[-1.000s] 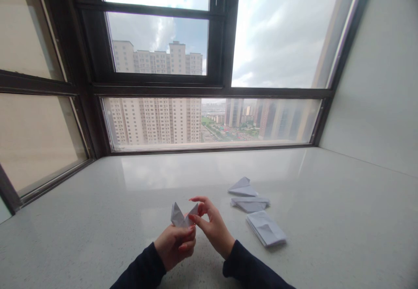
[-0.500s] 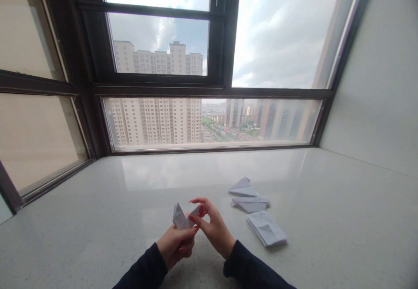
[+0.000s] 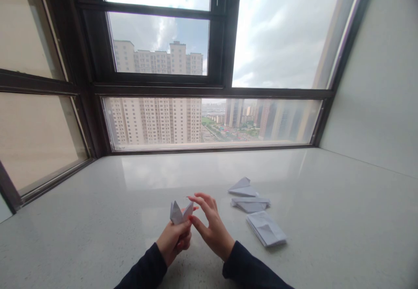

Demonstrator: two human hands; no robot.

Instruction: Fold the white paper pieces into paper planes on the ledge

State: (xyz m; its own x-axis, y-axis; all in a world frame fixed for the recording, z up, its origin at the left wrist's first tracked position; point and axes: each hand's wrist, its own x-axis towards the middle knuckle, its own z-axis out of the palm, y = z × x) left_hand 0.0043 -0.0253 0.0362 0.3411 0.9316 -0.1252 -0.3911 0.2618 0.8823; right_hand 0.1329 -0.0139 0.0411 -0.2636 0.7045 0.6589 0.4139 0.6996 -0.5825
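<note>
A small folded white paper piece (image 3: 178, 215) with two upright points stands up out of my left hand (image 3: 174, 240). That hand is closed around the lower part of the paper, which hides its base. My right hand (image 3: 210, 226) is beside it on the right, its fingers spread and curved, with the thumb tip close to the paper's right point. Whether the right thumb touches the paper is hard to make out.
On the speckled white sill (image 3: 98, 219), to the right of my hands, lie a folded paper plane (image 3: 243, 187), a flat folded paper (image 3: 251, 204) and a stack of folded paper (image 3: 267, 229). Dark-framed windows (image 3: 215, 92) rise behind, and a pale wall (image 3: 375, 106) stands at the right.
My right fingers have opened away from the paper's right point. My left hand has shifted slightly left with the paper, whose two points now stand closer together.
</note>
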